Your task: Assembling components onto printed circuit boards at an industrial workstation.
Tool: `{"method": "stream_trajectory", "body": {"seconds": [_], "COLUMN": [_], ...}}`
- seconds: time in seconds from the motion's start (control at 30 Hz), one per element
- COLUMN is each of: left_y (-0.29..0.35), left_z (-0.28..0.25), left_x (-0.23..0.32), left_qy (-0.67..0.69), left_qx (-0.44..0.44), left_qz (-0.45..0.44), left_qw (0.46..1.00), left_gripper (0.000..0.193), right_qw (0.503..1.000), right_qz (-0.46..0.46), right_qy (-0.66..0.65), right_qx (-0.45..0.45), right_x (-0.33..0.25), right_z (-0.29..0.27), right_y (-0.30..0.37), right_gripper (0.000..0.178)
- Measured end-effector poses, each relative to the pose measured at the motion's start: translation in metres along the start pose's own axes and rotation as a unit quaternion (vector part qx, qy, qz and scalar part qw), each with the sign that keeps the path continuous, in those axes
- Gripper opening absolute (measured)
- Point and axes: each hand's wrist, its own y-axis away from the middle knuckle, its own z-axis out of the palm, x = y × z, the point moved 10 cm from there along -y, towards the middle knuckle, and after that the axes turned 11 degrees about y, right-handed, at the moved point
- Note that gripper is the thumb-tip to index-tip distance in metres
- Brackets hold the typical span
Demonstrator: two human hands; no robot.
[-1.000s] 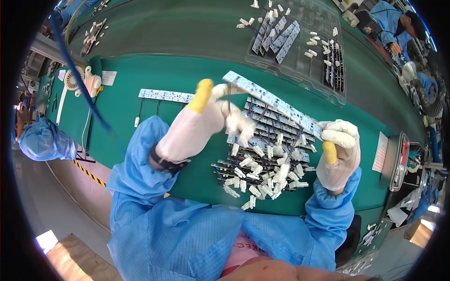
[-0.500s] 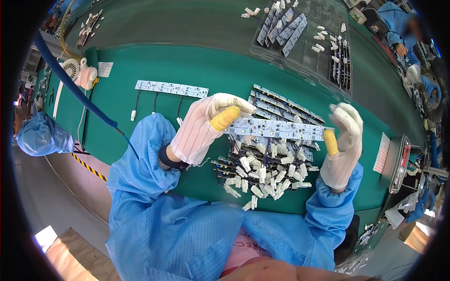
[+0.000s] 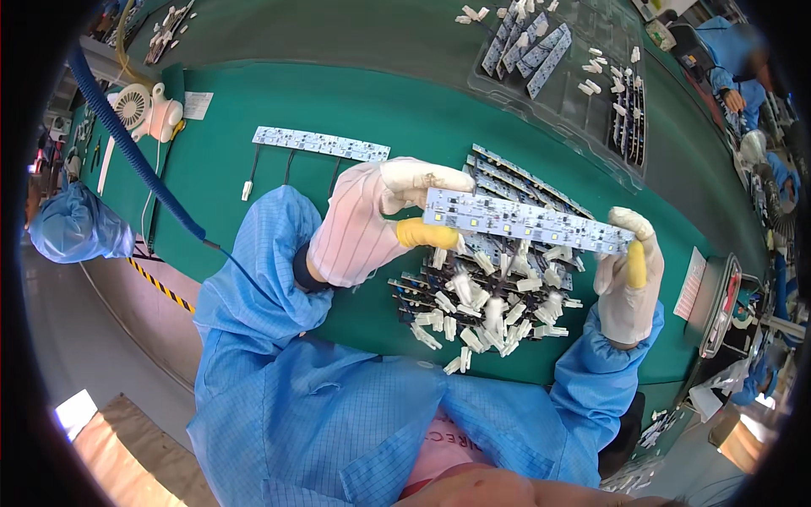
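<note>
A white LED circuit board strip (image 3: 528,221) is held up between my two gloved hands, its small yellow LEDs facing up. My right hand (image 3: 629,270) pinches its right end, with the yellow-covered thumb against the board. My left hand (image 3: 363,215) is at the left end, index finger along the upper edge and yellow-covered thumb along the lower edge. Below lies a pile of similar strips with white plug connectors (image 3: 481,313), partly hidden by the held board. Another LED strip (image 3: 321,144) with dark leads lies on the green mat beyond my left hand.
A clear plastic tray (image 3: 583,110) with more strips is at the far right. At the far left are a small white fan (image 3: 152,110) and a blue coiled hose (image 3: 127,152). A metal box (image 3: 720,304) stands at the right edge. Another person (image 3: 731,68) sits beyond.
The held strip has tilted, its right end dropping slightly. My left thumb has moved from the board's face to its lower edge. The whole view has shifted a little.
</note>
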Motion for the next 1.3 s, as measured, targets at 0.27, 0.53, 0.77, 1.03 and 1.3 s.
{"method": "stream_trajectory", "body": {"seconds": [0.27,0.53,0.77,1.03,1.3], "left_y": [0.003,-0.004,0.000,-0.003,-0.004], "left_z": [0.008,-0.003,-0.009,-0.010,-0.021], "left_x": [0.028,0.027,0.011,0.004,0.004], "left_qy": [-0.207,-0.097,-0.114,-0.023,-0.021], "left_qx": [-0.013,0.011,0.004,0.020,0.048], "left_qz": [0.137,0.125,0.045,0.041,0.055], "left_qw": [0.969,0.987,0.992,0.999,0.997], "left_gripper": [0.044,0.042,0.047,0.043,0.036], "right_qw": [0.999,0.999,0.999,0.999,0.996], "right_qz": [-0.026,-0.042,-0.031,0.016,0.020], "right_qy": [0.043,0.005,0.026,0.023,0.057], "right_qx": [0.001,-0.002,-0.017,-0.042,-0.060], "right_x": [-0.006,-0.016,-0.013,-0.010,-0.018], "right_z": [-0.002,0.006,-0.002,-0.001,0.004], "right_y": [0.000,0.000,0.005,0.012,0.013], "right_gripper": [0.037,0.036,0.039,0.036,0.048]}}
